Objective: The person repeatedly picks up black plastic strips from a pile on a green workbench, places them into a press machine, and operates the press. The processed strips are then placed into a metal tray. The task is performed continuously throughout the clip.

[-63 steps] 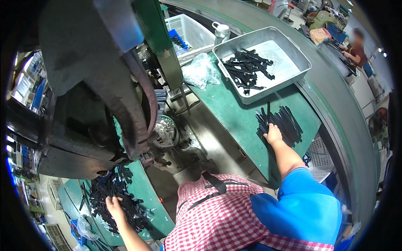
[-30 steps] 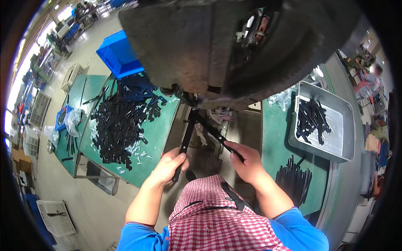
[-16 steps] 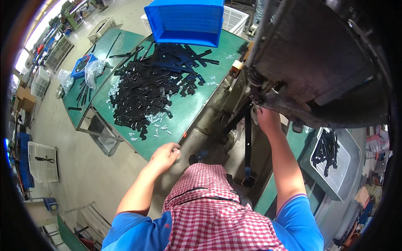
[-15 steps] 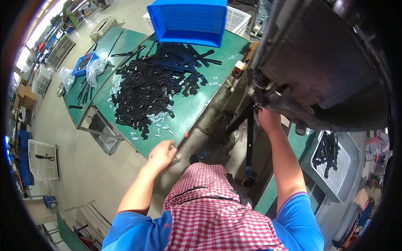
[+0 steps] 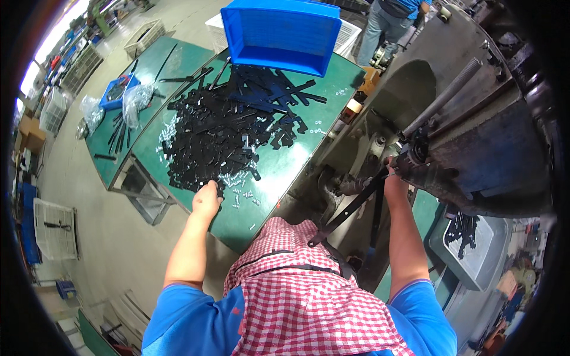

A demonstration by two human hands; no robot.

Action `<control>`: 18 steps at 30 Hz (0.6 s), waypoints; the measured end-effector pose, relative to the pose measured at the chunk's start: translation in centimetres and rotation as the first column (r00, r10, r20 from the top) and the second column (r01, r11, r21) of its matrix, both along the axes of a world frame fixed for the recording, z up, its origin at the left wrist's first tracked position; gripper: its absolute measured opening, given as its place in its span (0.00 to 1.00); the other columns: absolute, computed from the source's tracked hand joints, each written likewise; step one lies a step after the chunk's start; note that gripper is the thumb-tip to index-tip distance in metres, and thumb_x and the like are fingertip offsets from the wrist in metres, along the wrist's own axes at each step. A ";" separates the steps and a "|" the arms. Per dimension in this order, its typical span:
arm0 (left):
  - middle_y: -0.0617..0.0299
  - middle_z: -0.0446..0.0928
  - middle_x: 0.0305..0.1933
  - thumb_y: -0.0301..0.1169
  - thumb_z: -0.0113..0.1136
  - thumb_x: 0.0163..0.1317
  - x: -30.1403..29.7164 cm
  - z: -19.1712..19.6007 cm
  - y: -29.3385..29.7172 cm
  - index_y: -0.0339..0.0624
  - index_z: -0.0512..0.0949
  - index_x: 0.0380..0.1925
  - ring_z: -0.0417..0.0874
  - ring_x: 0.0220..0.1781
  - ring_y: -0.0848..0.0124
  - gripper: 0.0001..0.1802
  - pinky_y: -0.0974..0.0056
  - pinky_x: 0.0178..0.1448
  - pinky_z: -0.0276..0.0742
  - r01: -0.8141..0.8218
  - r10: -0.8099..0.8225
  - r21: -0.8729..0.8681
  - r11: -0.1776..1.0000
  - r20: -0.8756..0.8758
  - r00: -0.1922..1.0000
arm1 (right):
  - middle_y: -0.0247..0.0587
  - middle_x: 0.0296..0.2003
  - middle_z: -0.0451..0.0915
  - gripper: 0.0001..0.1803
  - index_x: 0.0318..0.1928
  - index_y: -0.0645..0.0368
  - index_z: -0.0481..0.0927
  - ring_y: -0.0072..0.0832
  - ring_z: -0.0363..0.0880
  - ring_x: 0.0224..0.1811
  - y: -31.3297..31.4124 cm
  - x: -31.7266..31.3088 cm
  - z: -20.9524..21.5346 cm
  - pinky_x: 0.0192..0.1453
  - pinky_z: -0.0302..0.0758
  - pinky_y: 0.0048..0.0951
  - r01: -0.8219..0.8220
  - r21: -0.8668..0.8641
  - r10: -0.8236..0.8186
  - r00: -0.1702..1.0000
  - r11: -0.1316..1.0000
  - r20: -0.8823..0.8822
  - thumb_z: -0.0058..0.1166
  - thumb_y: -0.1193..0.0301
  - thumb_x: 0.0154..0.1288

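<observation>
My left hand [image 5: 206, 199] is at the near edge of a heap of black metal pieces [image 5: 208, 130] on the green table. Its fingers are closed round a small black metal piece [image 5: 220, 188], partly hidden by the hand. At the dark press-like machine [image 5: 487, 148], my right hand [image 5: 395, 183] is closed at the upper end of a long, flat black metal strip [image 5: 344, 215]. That strip slants down toward my apron, with a hole near its lower end. Another dark bar [image 5: 377, 216] hangs beside it. My right fingertips are partly hidden by the machine.
A blue bin [image 5: 282, 41] lies tipped on its side behind the heap. Small silver springs [image 5: 240, 181] are scattered on the green table [image 5: 285, 160]. To the right, a grey tray [image 5: 484, 255] contains more black pieces. A person [image 5: 386, 26] stands beyond the machine.
My left hand has moved forward from the table's near edge to the heap. The strip at my right hand now slants toward me. More of the machine's lower part shows.
</observation>
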State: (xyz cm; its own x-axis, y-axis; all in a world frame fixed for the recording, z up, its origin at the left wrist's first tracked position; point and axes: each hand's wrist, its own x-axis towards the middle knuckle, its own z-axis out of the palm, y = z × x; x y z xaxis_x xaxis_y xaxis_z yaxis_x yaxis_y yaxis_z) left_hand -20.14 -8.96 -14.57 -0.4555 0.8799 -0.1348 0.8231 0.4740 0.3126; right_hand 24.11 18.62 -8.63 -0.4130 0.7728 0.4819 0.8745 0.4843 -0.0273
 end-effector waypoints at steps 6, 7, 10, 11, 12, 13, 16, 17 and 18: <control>0.52 0.76 0.32 0.25 0.62 0.46 0.4 7.1 3.4 0.37 0.76 0.29 0.78 0.37 0.56 0.09 0.59 0.43 0.73 0.115 -0.152 0.219 0.969 0.160 0.975 | 0.43 0.41 0.77 0.15 0.47 0.58 0.76 0.40 0.75 0.45 -6.6 -2.4 8.2 0.53 0.69 0.37 -0.042 0.006 0.040 0.889 0.999 -0.456 0.53 0.77 0.57; 0.54 0.75 0.31 0.24 0.61 0.46 1.3 8.2 4.3 0.36 0.77 0.30 0.78 0.35 0.59 0.08 0.62 0.40 0.74 0.140 -0.214 0.345 0.928 0.187 0.959 | 0.42 0.40 0.78 0.13 0.45 0.62 0.76 0.34 0.76 0.44 -7.9 -3.0 8.6 0.52 0.71 0.33 -0.137 -0.117 0.027 0.754 0.984 -0.656 0.53 0.79 0.58; 0.57 0.77 0.32 0.20 0.60 0.45 5.9 11.9 8.3 0.37 0.78 0.29 0.79 0.35 0.63 0.08 0.65 0.40 0.75 0.210 -0.454 0.590 0.779 0.300 0.839 | 0.41 0.37 0.80 0.11 0.43 0.68 0.76 0.23 0.77 0.40 -10.1 -3.6 9.5 0.49 0.73 0.23 -0.288 -0.182 0.062 0.670 0.940 -0.740 0.53 0.82 0.58; 0.57 0.77 0.33 0.19 0.60 0.44 7.6 12.8 9.4 0.37 0.78 0.30 0.79 0.36 0.63 0.09 0.65 0.41 0.75 0.262 -0.553 0.666 0.698 0.270 0.788 | 0.39 0.36 0.80 0.10 0.41 0.67 0.77 0.21 0.77 0.40 -10.3 -4.0 10.1 0.48 0.73 0.23 -0.260 -0.228 -0.006 0.646 0.938 -0.763 0.55 0.80 0.57; 0.57 0.77 0.34 0.18 0.60 0.44 9.4 13.7 10.5 0.38 0.79 0.30 0.79 0.37 0.64 0.10 0.66 0.42 0.75 0.301 -0.641 0.735 0.608 0.231 0.732 | 0.37 0.35 0.80 0.10 0.40 0.66 0.78 0.19 0.77 0.40 -10.4 -4.4 10.7 0.46 0.73 0.23 -0.239 -0.272 -0.070 0.618 0.932 -0.783 0.57 0.78 0.57; 0.57 0.77 0.34 0.17 0.59 0.43 11.2 14.5 11.4 0.38 0.79 0.30 0.79 0.37 0.64 0.11 0.65 0.42 0.75 0.305 -0.691 0.780 0.547 0.216 0.690 | 0.37 0.34 0.81 0.10 0.40 0.65 0.78 0.20 0.78 0.39 -10.4 -4.7 11.3 0.45 0.73 0.24 -0.193 -0.249 -0.062 0.660 0.949 -0.748 0.58 0.77 0.56; 0.56 0.77 0.35 0.15 0.56 0.40 15.7 16.2 13.7 0.38 0.79 0.31 0.79 0.38 0.63 0.14 0.65 0.43 0.74 0.301 -0.800 0.881 0.366 0.133 0.585 | 0.38 0.32 0.81 0.10 0.37 0.62 0.80 0.26 0.79 0.37 -10.3 -5.2 12.5 0.43 0.73 0.28 -0.114 -0.127 0.003 0.752 0.985 -0.659 0.61 0.74 0.53; 0.56 0.77 0.36 0.16 0.56 0.40 16.6 16.6 14.2 0.38 0.80 0.31 0.79 0.39 0.63 0.14 0.65 0.44 0.74 0.307 -0.802 0.881 0.360 0.125 0.584 | 0.40 0.31 0.81 0.09 0.35 0.61 0.80 0.31 0.80 0.35 -9.9 -5.5 12.5 0.42 0.73 0.30 -0.122 -0.059 0.054 0.757 0.991 -0.651 0.61 0.74 0.51; 0.55 0.77 0.37 0.16 0.58 0.39 17.5 17.0 14.8 0.37 0.80 0.31 0.79 0.39 0.62 0.15 0.66 0.44 0.74 0.303 -0.818 0.891 0.338 0.119 0.562 | 0.42 0.30 0.81 0.08 0.33 0.60 0.81 0.36 0.80 0.34 -9.8 -5.5 12.6 0.40 0.73 0.32 -0.132 0.008 0.107 0.761 0.991 -0.640 0.61 0.73 0.50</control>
State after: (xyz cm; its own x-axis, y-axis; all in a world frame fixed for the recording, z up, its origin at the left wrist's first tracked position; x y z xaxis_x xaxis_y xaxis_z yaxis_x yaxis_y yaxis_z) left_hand -2.64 5.82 2.40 0.1142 0.7329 0.6706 0.3658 -0.6587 0.6575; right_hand 18.58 8.85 3.93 -0.1107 0.7596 0.6409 0.5841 0.5714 -0.5764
